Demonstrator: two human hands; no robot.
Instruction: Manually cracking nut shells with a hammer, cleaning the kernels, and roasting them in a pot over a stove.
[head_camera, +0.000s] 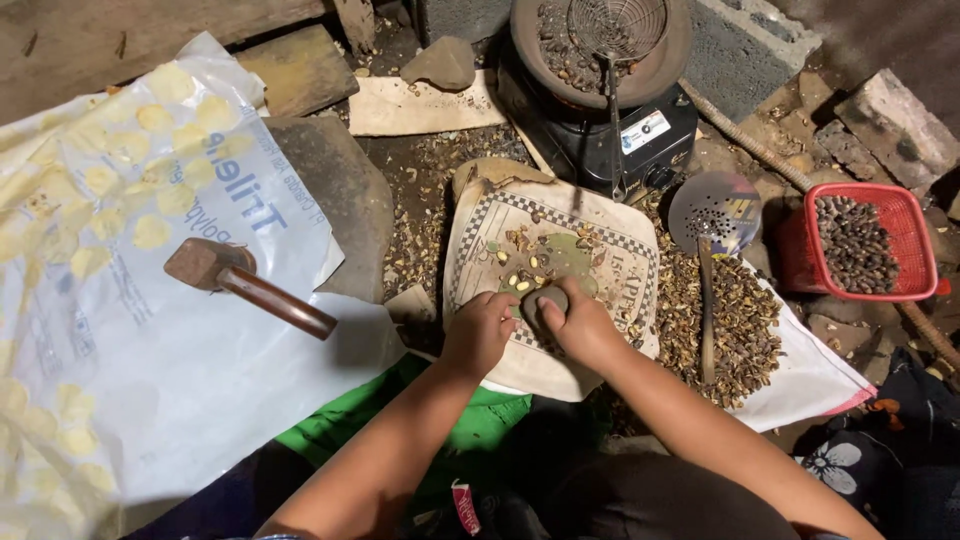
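Two hands (480, 333) (580, 325), smooth rounded grey stone (545, 298), scattered nuts (535, 262)

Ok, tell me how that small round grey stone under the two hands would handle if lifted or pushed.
The small round grey stone probably feels heavy for its size, being solid rock. Its rounded shape may let it roll off the patterned sack. The left hand and right hand both steady it.

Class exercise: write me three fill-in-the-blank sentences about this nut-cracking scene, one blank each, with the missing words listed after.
1. The left hand and right hand together grip a small dark ____ over the checkered mat.
2. The wooden mallet lies on a ____ plastic sack.
3. The basket holding dark nuts is ____ in colour.

Missing words: stone; white; red
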